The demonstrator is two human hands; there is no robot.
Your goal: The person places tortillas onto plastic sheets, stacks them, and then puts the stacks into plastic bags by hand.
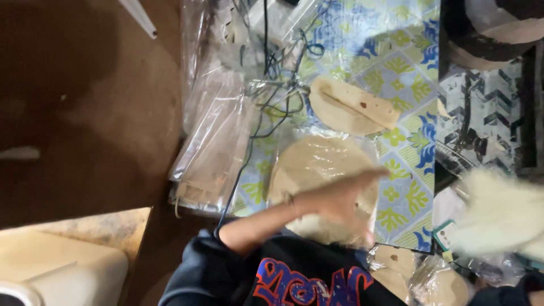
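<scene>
Nearest, your left hand (340, 201) lies spread, fingers blurred, over the bagged flatbread (317, 164) on the patterned cloth (408, 153). Your right hand is out of view. Beyond the bagged flatbread sits a folded flatbread (351, 106); cables (272, 85) tangle farther back.

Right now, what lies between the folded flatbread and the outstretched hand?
In the head view, a round flatbread in clear plastic lies between the folded flatbread and the left hand, on the patterned cloth.
</scene>
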